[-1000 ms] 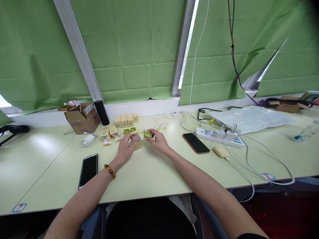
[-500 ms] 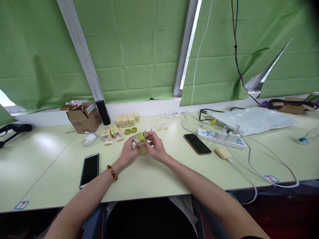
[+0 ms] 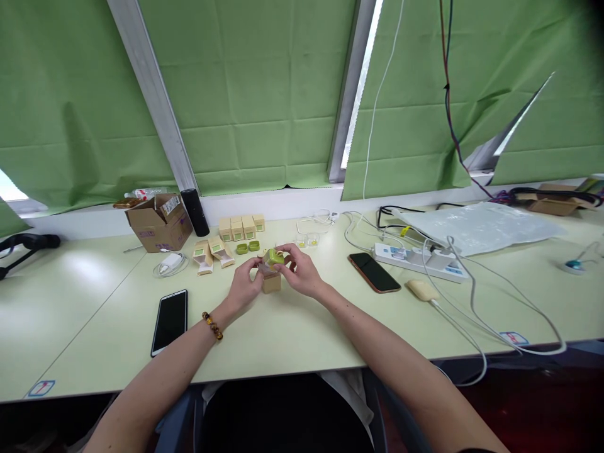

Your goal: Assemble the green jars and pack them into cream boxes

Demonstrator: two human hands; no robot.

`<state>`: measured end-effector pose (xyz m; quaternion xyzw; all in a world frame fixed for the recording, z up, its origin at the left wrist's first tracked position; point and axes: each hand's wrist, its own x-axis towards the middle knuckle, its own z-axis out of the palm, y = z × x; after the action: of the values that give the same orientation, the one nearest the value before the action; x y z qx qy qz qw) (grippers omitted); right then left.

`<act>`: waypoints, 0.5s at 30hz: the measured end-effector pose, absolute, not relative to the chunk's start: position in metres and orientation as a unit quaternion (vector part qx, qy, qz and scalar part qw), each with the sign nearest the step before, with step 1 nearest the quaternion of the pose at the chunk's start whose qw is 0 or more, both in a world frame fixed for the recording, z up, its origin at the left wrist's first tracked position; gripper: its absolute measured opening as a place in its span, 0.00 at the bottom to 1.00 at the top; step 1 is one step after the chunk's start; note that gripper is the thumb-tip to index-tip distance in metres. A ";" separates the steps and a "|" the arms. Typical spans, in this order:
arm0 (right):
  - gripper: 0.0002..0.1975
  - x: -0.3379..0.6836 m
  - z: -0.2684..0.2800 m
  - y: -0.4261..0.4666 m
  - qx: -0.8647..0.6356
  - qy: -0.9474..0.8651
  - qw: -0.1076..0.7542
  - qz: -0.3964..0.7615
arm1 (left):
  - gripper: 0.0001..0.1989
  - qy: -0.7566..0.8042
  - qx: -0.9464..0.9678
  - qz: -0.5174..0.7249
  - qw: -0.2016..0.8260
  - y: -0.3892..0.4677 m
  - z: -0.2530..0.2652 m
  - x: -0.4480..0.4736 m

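My right hand (image 3: 302, 272) grips a small, glossy green case (image 3: 274, 257) between thumb and fingers. The case is just above a small tan cardboard box (image 3: 272, 284) that stands on the table. At the left of the box's top, my left hand (image 3: 245, 283) pinches its edge or flap, with some fingertips hidden. Behind the hands lie two green shells (image 3: 248, 247) side by side. Two tan boxes (image 3: 212, 253) with flaps open are to their left, and several closed tan boxes (image 3: 241, 228) form a row at the back. Small clear pieces (image 3: 306, 240) sit farther right.
On the left are a white phone (image 3: 170, 322), a coiled charger cable (image 3: 170, 264), a cardboard carton (image 3: 160, 225) and a black cylinder (image 3: 195, 212). To the right are a dark phone (image 3: 374, 272), a power strip (image 3: 422, 261), a cream case (image 3: 421, 290) and loose white cables.
My right hand has shifted slightly right, tilting the green case over the small box. My left hand has gone from the case to the box's top, and more of the box shows.
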<state>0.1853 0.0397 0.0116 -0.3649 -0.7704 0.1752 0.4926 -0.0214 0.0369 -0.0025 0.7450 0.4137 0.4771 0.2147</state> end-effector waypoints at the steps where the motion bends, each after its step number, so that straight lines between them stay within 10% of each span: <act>1: 0.16 0.187 0.012 0.039 -0.368 -0.783 0.477 0.154 | 0.13 0.413 0.743 0.479 0.218 0.038 -0.004 -0.022; 15: 0.09 0.186 0.012 0.035 -0.388 -0.860 0.332 0.011 | 0.31 0.396 0.746 0.472 0.252 0.045 -0.009 -0.024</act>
<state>0.1863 0.0355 0.0122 -0.3881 -0.8595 0.0110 0.3324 -0.0239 0.0445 -0.0095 0.7458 0.3963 0.4724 0.2520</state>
